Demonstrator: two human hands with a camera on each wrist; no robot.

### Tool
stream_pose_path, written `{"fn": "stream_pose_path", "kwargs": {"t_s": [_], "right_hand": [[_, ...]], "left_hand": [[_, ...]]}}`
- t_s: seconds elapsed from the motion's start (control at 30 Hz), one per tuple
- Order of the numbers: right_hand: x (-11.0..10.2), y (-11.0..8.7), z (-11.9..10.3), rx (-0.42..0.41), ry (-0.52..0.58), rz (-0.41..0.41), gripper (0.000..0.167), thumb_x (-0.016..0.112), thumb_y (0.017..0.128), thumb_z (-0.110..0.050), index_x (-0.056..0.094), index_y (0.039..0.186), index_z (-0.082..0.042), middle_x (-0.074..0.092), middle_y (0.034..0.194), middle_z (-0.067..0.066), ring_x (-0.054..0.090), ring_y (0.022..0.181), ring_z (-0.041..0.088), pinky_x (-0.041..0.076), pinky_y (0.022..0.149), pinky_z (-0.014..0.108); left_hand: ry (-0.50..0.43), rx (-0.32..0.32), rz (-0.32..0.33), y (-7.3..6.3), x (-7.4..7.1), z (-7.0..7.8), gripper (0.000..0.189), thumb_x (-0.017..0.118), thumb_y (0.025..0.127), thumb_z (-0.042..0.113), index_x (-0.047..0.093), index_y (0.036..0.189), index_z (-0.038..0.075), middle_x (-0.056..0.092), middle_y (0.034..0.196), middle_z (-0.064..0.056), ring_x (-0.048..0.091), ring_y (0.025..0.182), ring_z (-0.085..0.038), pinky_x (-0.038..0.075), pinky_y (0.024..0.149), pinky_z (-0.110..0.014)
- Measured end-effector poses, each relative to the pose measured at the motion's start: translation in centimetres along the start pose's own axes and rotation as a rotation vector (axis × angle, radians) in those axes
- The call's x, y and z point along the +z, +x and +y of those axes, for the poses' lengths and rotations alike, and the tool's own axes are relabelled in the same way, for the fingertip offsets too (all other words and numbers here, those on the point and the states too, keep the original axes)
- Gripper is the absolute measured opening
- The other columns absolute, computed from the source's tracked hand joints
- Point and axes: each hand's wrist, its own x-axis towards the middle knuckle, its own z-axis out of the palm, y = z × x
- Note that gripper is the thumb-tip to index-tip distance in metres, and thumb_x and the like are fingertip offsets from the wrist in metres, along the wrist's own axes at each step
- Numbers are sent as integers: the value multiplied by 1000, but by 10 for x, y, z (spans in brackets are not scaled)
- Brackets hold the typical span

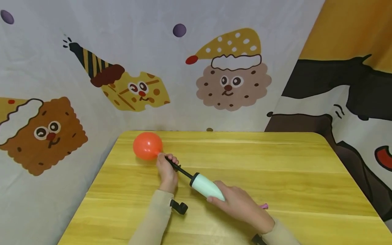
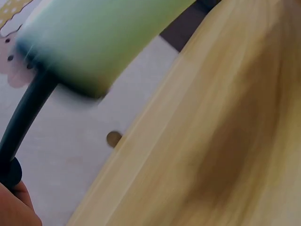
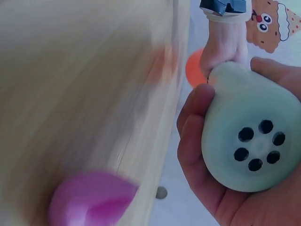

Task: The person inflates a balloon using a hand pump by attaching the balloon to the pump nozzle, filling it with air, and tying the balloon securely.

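Note:
A round, inflated red balloon (image 1: 147, 146) is near the table's far left corner in the head view. My left hand (image 1: 167, 172) holds its neck together with the black end of a balloon pump (image 1: 206, 186); the fingers hide the joint between them. A thin black rod runs from there to the pump's mint-green barrel. My right hand (image 1: 239, 204) grips that barrel from behind, fingers wrapped round it. In the right wrist view the pump's rounded end (image 3: 258, 146) shows a ring of several dark holes.
A pink balloon (image 3: 89, 200) lies on the wooden table (image 1: 275, 163); the right forearm covers most of it in the head view. Behind the table hangs a white cloth (image 1: 147, 44) printed with cartoon biscuits and cheese. Each wrist carries a black mount (image 1: 179, 207).

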Motion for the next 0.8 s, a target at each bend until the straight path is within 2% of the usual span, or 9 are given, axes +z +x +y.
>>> {"fn": "stream_pose_path", "kwargs": {"t_s": [0.13,0.23,0.4,0.5,0.6,0.7,0.8], "right_hand": [[-4,-13,6,6,15,-43,62,57,98,-65,58,139,-18,65,89,-6,51,67,8,42,55,28],[-4,-14,8,-4,1,-45,60,56,99,-64,58,136,-17,61,83,-8,50,64,7,40,53,27],[-1,-7,5,-13,-34,-17,63,55,99,-65,58,136,-13,59,81,-7,50,65,8,40,53,28],[2,1,1,-15,-31,-2,63,55,100,-64,58,135,-12,58,79,-6,50,64,8,40,52,29],[7,10,-2,-18,-29,13,57,56,101,-62,59,129,-13,53,73,-7,49,60,8,40,50,28],[9,16,-3,-19,-28,14,54,56,101,-60,59,128,-14,53,72,-8,49,60,8,40,51,28],[8,18,-3,-19,-11,3,57,56,100,-61,60,132,-15,55,75,-8,51,62,8,42,53,29]], "left_hand": [[6,-6,29,3,-7,6,34,29,114,23,43,86,10,46,65,3,44,54,-11,40,50,-21],[19,-3,26,-1,-8,3,34,29,115,26,43,88,11,47,66,3,45,55,-11,40,50,-21],[52,7,-29,-17,-2,-10,36,28,115,27,45,88,11,49,70,2,48,58,-12,44,54,-23],[83,-21,-62,-30,3,-21,35,27,115,27,44,90,10,49,72,1,49,60,-12,45,57,-23],[107,-48,-67,-38,6,-29,35,28,115,30,45,93,9,49,73,1,50,60,-12,46,58,-23],[103,-57,-46,-38,6,-33,35,30,115,32,45,92,10,49,73,2,49,58,-10,45,57,-22],[63,-60,-27,-31,5,-31,35,31,115,31,44,90,10,47,71,2,46,57,-10,43,54,-22]]}}
